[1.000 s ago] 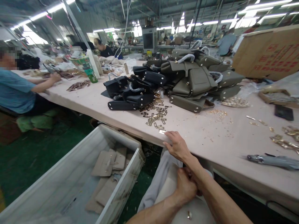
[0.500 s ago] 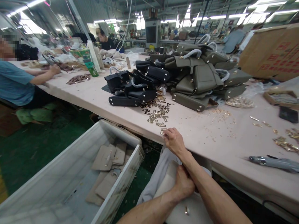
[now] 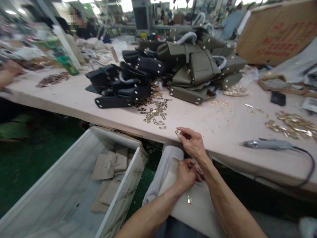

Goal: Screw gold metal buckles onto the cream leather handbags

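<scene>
Between the thumb and fingers of my right hand is a small metal plate, held just over the table's front edge. My left hand is closed at the upper part of a beige bag piece on my lap; what its fingers pinch is too small to name. A gold-coloured clasp shows on the beige piece. Loose metal plates lie scattered on the table, beyond and left of my right hand.
Black bags and olive bags are heaped on the table. A white bin with beige pieces stands at the left. A corded grey tool and gold parts lie right; a cardboard box is behind.
My right hand has lifted a metal plate off the table and drawn back from the pile. The view has turned right, bringing the tool's cord into sight.
</scene>
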`<control>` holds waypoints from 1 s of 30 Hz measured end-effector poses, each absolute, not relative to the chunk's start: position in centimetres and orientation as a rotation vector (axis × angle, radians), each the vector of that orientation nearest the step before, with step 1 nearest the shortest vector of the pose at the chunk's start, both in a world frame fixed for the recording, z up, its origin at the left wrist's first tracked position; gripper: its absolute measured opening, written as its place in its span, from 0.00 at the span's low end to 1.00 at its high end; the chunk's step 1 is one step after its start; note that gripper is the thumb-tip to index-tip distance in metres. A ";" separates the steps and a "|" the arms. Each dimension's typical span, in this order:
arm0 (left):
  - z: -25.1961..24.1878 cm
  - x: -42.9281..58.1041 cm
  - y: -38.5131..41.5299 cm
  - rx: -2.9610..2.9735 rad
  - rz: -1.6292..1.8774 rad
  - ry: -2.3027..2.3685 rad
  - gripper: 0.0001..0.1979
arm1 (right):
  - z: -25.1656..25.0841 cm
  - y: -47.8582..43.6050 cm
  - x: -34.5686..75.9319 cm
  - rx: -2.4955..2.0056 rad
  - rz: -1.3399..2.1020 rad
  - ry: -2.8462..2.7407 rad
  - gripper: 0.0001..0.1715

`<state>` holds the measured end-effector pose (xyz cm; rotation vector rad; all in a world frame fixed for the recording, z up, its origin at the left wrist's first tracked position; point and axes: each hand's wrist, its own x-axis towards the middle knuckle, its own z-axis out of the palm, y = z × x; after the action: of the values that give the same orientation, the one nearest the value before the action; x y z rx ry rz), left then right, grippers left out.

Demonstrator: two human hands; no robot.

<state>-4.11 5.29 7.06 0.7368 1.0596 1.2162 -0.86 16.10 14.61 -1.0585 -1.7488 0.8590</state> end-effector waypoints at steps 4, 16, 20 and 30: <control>7.0 -4.1 5.5 0.712 1.197 1.062 0.15 | 14.1 13.0 5.9 -1.215 1.114 -1.389 0.21; 6.8 -3.4 5.7 0.737 1.145 1.031 0.17 | 9.2 7.2 11.5 -1.417 1.082 -1.381 0.27; 6.9 -3.3 5.6 0.741 1.142 1.057 0.18 | 9.5 7.6 11.5 -1.419 0.956 -1.596 0.19; 7.5 -3.2 5.7 0.757 1.133 1.055 0.18 | 9.8 8.3 12.2 -1.374 1.181 -1.236 0.19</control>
<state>-3.17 5.70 7.51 0.7574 1.0550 1.1335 12.18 8.26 9.80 -1.3742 -1.2356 1.1814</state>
